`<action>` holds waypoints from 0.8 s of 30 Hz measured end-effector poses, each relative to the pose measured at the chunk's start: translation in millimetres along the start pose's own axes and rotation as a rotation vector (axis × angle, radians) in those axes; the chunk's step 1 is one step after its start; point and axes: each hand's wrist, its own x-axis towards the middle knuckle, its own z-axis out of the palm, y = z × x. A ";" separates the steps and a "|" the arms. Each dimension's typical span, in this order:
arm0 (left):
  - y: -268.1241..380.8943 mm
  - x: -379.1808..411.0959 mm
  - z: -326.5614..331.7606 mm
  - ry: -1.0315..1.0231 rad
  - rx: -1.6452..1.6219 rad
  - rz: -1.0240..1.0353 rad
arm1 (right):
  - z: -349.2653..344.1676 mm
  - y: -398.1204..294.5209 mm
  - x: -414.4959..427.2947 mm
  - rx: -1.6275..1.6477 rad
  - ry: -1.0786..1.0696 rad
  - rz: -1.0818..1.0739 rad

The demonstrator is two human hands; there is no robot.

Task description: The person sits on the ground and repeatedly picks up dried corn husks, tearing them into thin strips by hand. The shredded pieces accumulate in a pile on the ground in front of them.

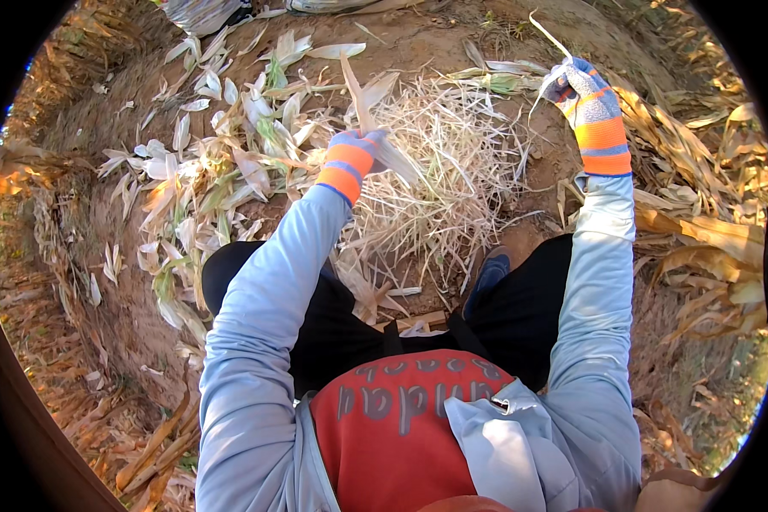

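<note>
My left hand [351,160], in a grey and orange knit glove, is closed around a pale dry corn husk [360,102] that sticks out above and below the fist. Farther right, my right hand [589,109] wears a matching glove and pinches a thin strip of husk [552,37]; one end points up and another hangs down. Between the two hands, low on the ground, lies a heap of shredded husk strips [445,173]. Loose whole husks [249,147] are scattered on the soil to the left of it.
Dry corn stalks and leaves [678,147] are piled along the right. More dry stalks [57,256] border the left side. A white bag [201,14] shows at the top edge. My blue shoe [491,275] rests by the heap's near right edge.
</note>
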 end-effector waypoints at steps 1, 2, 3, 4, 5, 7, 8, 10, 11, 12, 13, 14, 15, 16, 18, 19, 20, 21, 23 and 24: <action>-4.3 3.0 -0.3 -0.014 -0.048 -0.013 | -0.8 2.6 -2.1 -0.296 0.117 0.017; -9.3 5.3 -0.1 -0.055 -0.107 -0.005 | -0.2 7.3 -5.7 -0.592 0.233 0.033; -11.5 5.6 2.1 -0.101 -0.165 0.001 | 7.5 8.5 -9.1 -0.890 0.353 0.051; -13.1 6.5 4.1 -0.146 -0.223 0.008 | 12.5 12.4 -12.0 -1.222 0.295 0.113; -14.7 7.3 6.1 -0.174 -0.221 0.014 | 9.9 20.6 -7.9 -1.494 0.267 0.313; -12.4 0.6 12.5 -0.233 -0.217 0.025 | 18.6 32.4 -11.0 -1.297 0.141 0.452; -11.0 -2.5 15.2 -0.261 -0.217 0.028 | 19.6 40.3 -14.1 -1.257 0.113 0.397; -6.8 -10.3 18.2 -0.311 -0.216 0.034 | 24.6 53.3 -18.5 -1.171 0.055 0.287; -5.1 -13.3 19.6 -0.319 -0.215 0.042 | 26.9 57.6 -17.5 -1.169 0.041 0.283; -4.2 -15.5 20.0 -0.325 -0.214 0.051 | 33.7 60.8 -15.2 -1.166 0.027 0.278; -3.5 -17.5 19.9 -0.331 -0.213 0.061 | 39.6 64.1 -13.2 -1.163 0.012 0.273; -3.1 -19.1 19.5 -0.331 -0.199 0.071 | 42.8 69.3 -11.6 -1.083 -0.051 0.296; -2.1 -20.9 19.1 -0.332 -0.187 0.081 | 47.7 73.4 -11.1 -1.041 -0.091 0.312; -1.1 -22.8 18.8 -0.333 -0.174 0.091 | 53.8 77.1 -11.6 -1.000 -0.131 0.328; 4.6 -29.3 19.3 -0.320 -0.097 0.133 | 65.8 82.5 -14.1 -0.859 -0.186 0.389; 6.9 -31.9 20.3 -0.316 -0.058 0.153 | 67.3 87.4 -14.0 -0.852 -0.186 0.399; 6.2 -31.9 21.9 -0.326 -0.057 0.166 | 67.5 93.7 -14.3 -0.844 -0.186 0.409; 4.8 -31.8 21.4 -0.330 -0.058 0.179 | 73.0 96.6 -12.4 -0.835 -0.193 0.417; 0.8 -29.6 20.3 -0.348 -0.058 0.205 | 82.1 96.4 -11.7 -0.771 -0.172 0.494; -0.2 -28.6 20.8 -0.365 -0.057 0.219 | 82.3 100.0 -11.6 -0.757 -0.169 0.514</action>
